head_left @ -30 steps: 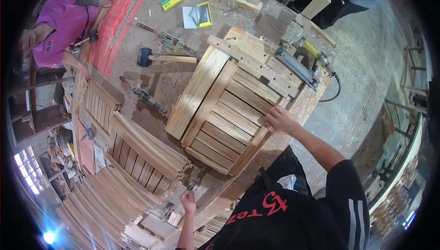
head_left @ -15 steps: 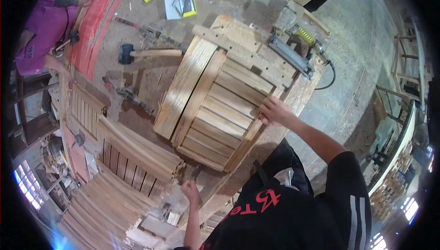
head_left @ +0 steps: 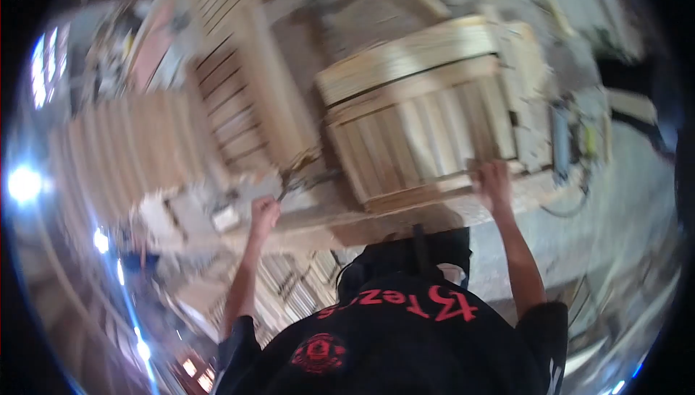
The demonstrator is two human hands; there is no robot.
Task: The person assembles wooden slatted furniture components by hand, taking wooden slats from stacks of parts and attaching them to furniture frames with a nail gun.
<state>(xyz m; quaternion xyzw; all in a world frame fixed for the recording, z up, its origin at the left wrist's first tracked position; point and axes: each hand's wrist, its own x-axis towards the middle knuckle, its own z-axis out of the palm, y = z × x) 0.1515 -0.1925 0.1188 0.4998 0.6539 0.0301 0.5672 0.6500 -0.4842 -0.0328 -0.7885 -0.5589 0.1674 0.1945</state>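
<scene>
Seemingly the work in hand is the assembly of a slatted wooden panel [head_left: 423, 124] on a workbench [head_left: 311, 225], and the picture catches a moment of steadying and reaching, not of fastening. The right hand [head_left: 494, 181] lies on the near right corner of the panel, palm down, fingers spread loosely over the frame edge, pressing on it and not closed around it. The left hand [head_left: 263, 214] is curled at the front edge of the bench, just beside a small dark tool [head_left: 304, 178] (pliers or a clamp, the blur will not say which); the fingers look closed, but whether they grip the tool's handle or only rest by it I cannot tell. The panel sits flat, its slats running away from the person between two cross rails, a wider board along its far side. My judgement is that the next move calls for keeping the panel square under the right hand while the left brings the tool to bear, which needs a firm hold and a clear view. As for the bench, it is worn and littered, with a nail gun [head_left: 561, 138] lying just right of the panel. To the left, further slatted panels [head_left: 239, 91] lean or lie stacked, with loose wooden strips [head_left: 123, 156] beyond them. Bright window light flares at the left, and the whole view is smeared by head motion.
</scene>
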